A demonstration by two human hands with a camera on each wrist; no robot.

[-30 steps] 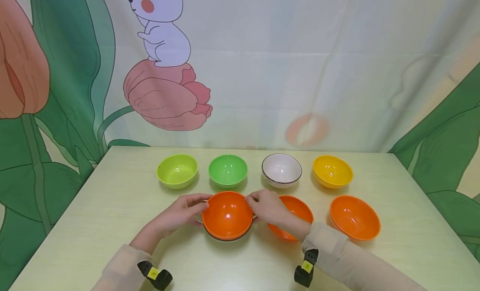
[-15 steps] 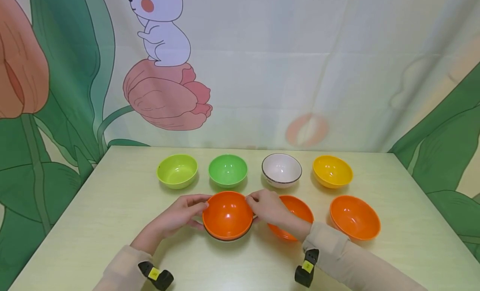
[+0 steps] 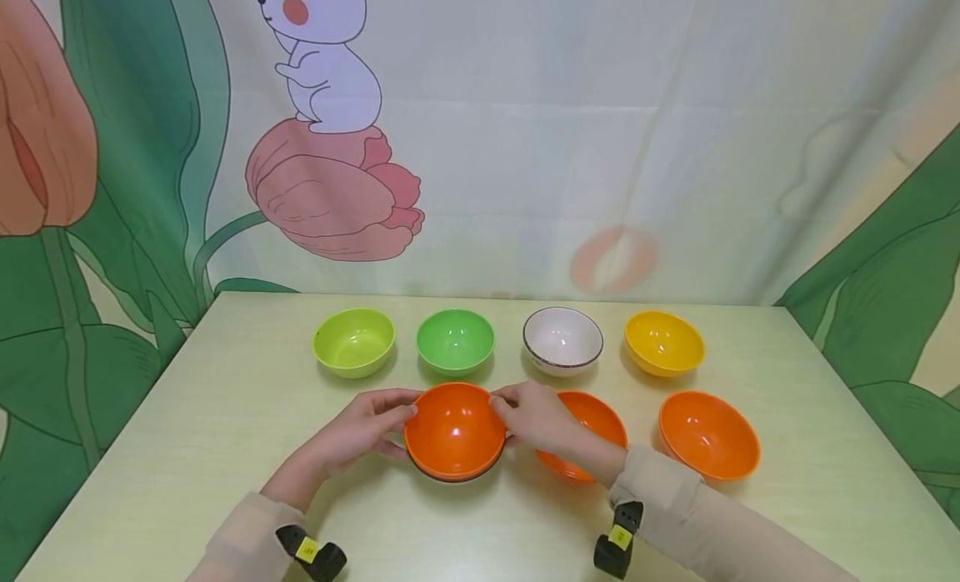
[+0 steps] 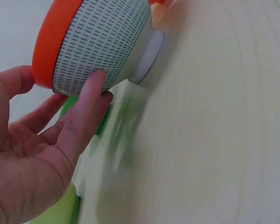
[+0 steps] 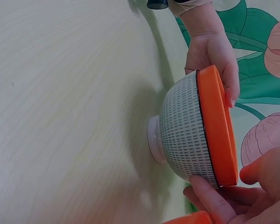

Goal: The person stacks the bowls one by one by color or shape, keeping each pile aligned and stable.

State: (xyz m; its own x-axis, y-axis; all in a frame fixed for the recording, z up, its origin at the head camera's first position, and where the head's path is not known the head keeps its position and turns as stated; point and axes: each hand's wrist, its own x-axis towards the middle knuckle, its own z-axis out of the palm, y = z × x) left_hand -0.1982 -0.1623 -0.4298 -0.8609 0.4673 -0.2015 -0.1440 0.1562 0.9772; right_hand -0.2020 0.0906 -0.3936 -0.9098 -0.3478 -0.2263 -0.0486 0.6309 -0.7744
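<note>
An orange bowl [image 3: 455, 432] sits nested inside a white bowl with rows of small green dashes [image 4: 100, 44], the pair at the front middle of the table. My left hand [image 3: 367, 428] holds the pair from the left, thumb at the orange rim and fingers against the patterned side. From the right, my right hand [image 3: 536, 415] grips them the same way, its thumb by the orange rim and fingertips under the patterned wall [image 5: 184, 128]. The white foot [image 5: 155, 140] is close over the table. In the head view the orange bowl hides most of the patterned one.
Behind stand a lime bowl [image 3: 354, 344], a green bowl [image 3: 455, 344], a white dark-rimmed bowl [image 3: 562, 340] and a yellow bowl [image 3: 664, 344]. Two orange bowls are at right; my right forearm passes over the nearer orange bowl [image 3: 600, 419], beside the farther orange bowl [image 3: 708, 436].
The right forearm has shifted very slightly to the right. Both hands keep their hold and the nested bowls stay in place.
</note>
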